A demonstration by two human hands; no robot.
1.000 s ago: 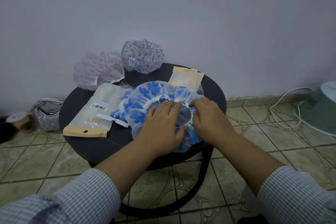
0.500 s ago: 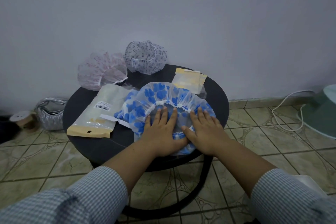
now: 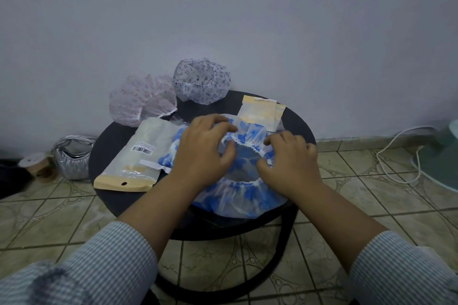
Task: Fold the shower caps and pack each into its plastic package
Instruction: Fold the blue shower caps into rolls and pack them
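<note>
A clear shower cap with blue hearts lies opening-up on the round black table. My left hand pinches its far elastic rim between thumb and fingers. My right hand grips the rim on the right side with curled fingers. A plastic package with a barcode and a tan header lies to the left of the cap. A second small package lies behind the cap. At the back sit a pink-patterned cap and a dark-patterned cap.
The table stands on a tiled floor close to a grey wall. A silver bag and a small spool sit on the floor at left. A white cable and a green basin are at right.
Both hands lay flat on the cap, pressing it down. They have moved forward and curled onto the elastic rim, lifting its far edge.
</note>
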